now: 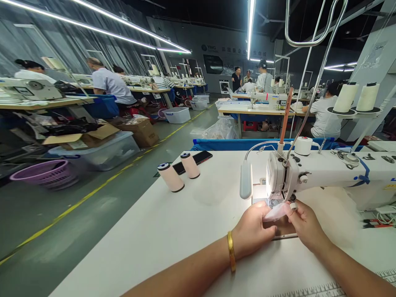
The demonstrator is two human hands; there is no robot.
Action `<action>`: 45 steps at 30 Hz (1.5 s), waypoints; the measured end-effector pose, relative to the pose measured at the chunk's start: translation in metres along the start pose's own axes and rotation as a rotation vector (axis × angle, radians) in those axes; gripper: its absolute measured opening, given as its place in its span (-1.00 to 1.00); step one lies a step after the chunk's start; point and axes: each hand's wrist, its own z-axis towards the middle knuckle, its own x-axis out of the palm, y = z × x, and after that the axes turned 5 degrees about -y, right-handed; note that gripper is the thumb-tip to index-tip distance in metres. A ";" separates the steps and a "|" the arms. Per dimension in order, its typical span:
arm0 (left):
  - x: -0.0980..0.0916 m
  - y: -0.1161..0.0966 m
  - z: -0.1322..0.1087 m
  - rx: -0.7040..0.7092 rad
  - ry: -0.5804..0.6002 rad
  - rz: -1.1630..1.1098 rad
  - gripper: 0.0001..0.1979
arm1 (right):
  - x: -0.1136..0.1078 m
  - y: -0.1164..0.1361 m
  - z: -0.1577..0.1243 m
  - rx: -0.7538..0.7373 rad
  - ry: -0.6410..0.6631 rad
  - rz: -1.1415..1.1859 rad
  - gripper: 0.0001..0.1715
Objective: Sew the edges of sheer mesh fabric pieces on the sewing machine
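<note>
A white sewing machine (321,169) stands on the white table, its lamp (246,181) shining on the needle area. Just in front of the presser foot is a small piece of thin pale pink fabric (276,212). My left hand (252,225), with a gold bangle at the wrist, holds the fabric's left side, fingers closed near the needle plate. At the other side my right hand (306,225) pinches the fabric's right end between thumb and fingers. More sheer pale fabric (335,210) lies on the table under the machine arm, right of my right hand.
Two pale pink thread spools (171,177) and a dark phone (201,157) lie at the table's far left. A ruler (315,290) runs along the front edge. Red-handled tools (379,223) sit at the right. Other people work at machines beyond the aisle.
</note>
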 end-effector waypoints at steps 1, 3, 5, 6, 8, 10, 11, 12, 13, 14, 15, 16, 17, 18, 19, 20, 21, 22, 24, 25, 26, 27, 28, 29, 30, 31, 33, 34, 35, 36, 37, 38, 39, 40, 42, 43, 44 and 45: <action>0.000 0.000 0.000 -0.017 0.002 -0.004 -0.90 | 0.000 0.000 0.000 -0.002 -0.006 -0.019 -0.43; 0.001 0.001 0.001 -0.036 0.001 -0.017 -0.85 | 0.001 -0.001 0.000 -0.005 -0.020 -0.045 -0.42; 0.000 0.002 0.001 -0.045 0.010 -0.033 -0.82 | 0.001 -0.003 0.000 -0.007 -0.032 -0.078 -0.44; 0.000 0.002 0.002 -0.048 0.020 -0.040 -0.83 | 0.002 -0.004 0.000 -0.005 -0.040 -0.100 -0.47; -0.001 0.001 0.002 -0.056 0.044 -0.059 -0.85 | 0.002 -0.007 0.000 0.001 -0.061 -0.157 -0.53; -0.002 0.000 0.002 -0.068 0.070 -0.081 -0.85 | 0.002 -0.010 0.000 0.005 -0.086 -0.226 -0.57; -0.003 0.000 0.002 -0.076 0.085 -0.096 -0.84 | 0.002 -0.010 0.000 0.005 -0.096 -0.259 -0.59; -0.004 -0.001 0.002 -0.086 0.102 -0.111 -0.82 | 0.002 -0.010 0.001 0.003 -0.103 -0.290 -0.60; -0.005 -0.001 0.002 -0.098 0.123 -0.126 -0.80 | 0.002 -0.010 0.001 0.000 -0.106 -0.315 -0.61; -0.006 -0.001 0.001 -0.110 0.149 -0.145 -0.77 | 0.001 -0.009 0.001 -0.003 -0.105 -0.336 -0.62; -0.007 -0.001 0.001 -0.119 0.171 -0.167 -0.73 | 0.001 -0.009 0.001 -0.004 -0.099 -0.351 -0.63; -0.008 -0.001 0.000 -0.126 0.187 -0.190 -0.69 | 0.000 -0.008 0.002 -0.004 -0.092 -0.363 -0.63; -0.010 -0.001 0.000 -0.132 0.196 -0.214 -0.65 | 0.000 -0.007 0.002 -0.004 -0.083 -0.372 -0.63; -0.011 -0.001 0.000 -0.135 0.200 -0.235 -0.62 | 0.000 -0.007 0.002 -0.003 -0.075 -0.380 -0.64; -0.011 -0.002 -0.001 -0.135 0.199 -0.252 -0.61 | 0.000 -0.007 0.002 -0.003 -0.067 -0.387 -0.65; -0.012 -0.002 -0.001 -0.133 0.196 -0.262 -0.61 | 0.000 -0.008 0.001 -0.005 -0.058 -0.393 -0.66; -0.012 -0.002 -0.001 -0.129 0.194 -0.266 -0.62 | 0.000 -0.009 0.000 -0.009 -0.048 -0.398 -0.69; -0.012 -0.003 -0.001 -0.117 0.197 -0.269 -0.63 | 0.000 -0.009 -0.001 -0.015 -0.035 -0.400 -0.73; -0.012 -0.003 -0.001 -0.076 0.201 -0.277 -0.65 | 0.000 -0.009 -0.004 -0.044 0.012 -0.384 -0.73; -0.012 -0.004 0.000 -0.055 0.206 -0.280 -0.65 | 0.000 -0.009 -0.006 -0.070 0.046 -0.360 -0.67; -0.012 -0.004 0.000 -0.035 0.212 -0.282 -0.65 | 0.000 -0.008 -0.008 -0.104 0.084 -0.328 -0.60; -0.012 -0.005 0.000 -0.017 0.218 -0.284 -0.66 | -0.001 -0.006 -0.009 -0.141 0.124 -0.291 -0.56; -0.012 -0.005 0.000 -0.005 0.228 -0.284 -0.66 | -0.001 -0.005 -0.011 -0.174 0.159 -0.253 -0.55; -0.013 -0.006 0.000 0.002 0.235 -0.283 -0.67 | -0.002 -0.003 -0.011 -0.200 0.183 -0.218 -0.57; -0.013 -0.006 0.001 0.008 0.239 -0.281 -0.67 | -0.003 -0.002 -0.012 -0.215 0.200 -0.188 -0.61; -0.013 -0.007 0.001 0.010 0.239 -0.279 -0.67 | -0.003 -0.001 -0.012 -0.219 0.213 -0.166 -0.65; -0.013 -0.007 0.001 0.007 0.237 -0.271 -0.65 | -0.005 0.000 -0.011 -0.217 0.229 -0.140 -0.75; -0.014 -0.008 0.001 0.005 0.234 -0.264 -0.64 | -0.006 -0.001 -0.010 -0.220 0.232 -0.138 -0.77; -0.014 -0.008 0.001 0.003 0.233 -0.257 -0.63 | -0.007 -0.001 -0.009 -0.229 0.231 -0.141 -0.77; -0.014 -0.008 0.002 0.000 0.236 -0.250 -0.63 | -0.008 -0.001 -0.009 -0.239 0.228 -0.150 -0.76; -0.014 -0.008 0.002 0.001 0.240 -0.243 -0.63 | -0.009 0.000 -0.010 -0.249 0.224 -0.162 -0.76; -0.014 -0.008 0.002 0.002 0.244 -0.234 -0.64 | -0.010 0.002 -0.011 -0.258 0.225 -0.178 -0.77; -0.014 -0.008 0.002 0.003 0.247 -0.224 -0.65 | -0.011 0.005 -0.013 -0.262 0.232 -0.194 -0.77; -0.014 -0.007 0.002 0.001 0.248 -0.212 -0.65 | -0.014 0.009 -0.016 -0.266 0.241 -0.207 -0.77; -0.014 -0.005 0.002 -0.012 0.239 -0.191 -0.67 | -0.022 0.019 -0.026 -0.278 0.248 -0.215 -0.74; -0.014 -0.004 0.002 -0.023 0.235 -0.184 -0.67 | -0.028 0.024 -0.033 -0.291 0.269 -0.218 -0.71; -0.015 -0.003 0.002 -0.036 0.232 -0.182 -0.67 | -0.035 0.030 -0.041 -0.308 0.303 -0.220 -0.69; -0.015 -0.002 0.002 -0.044 0.233 -0.183 -0.66 | -0.043 0.035 -0.048 -0.325 0.369 -0.232 -0.68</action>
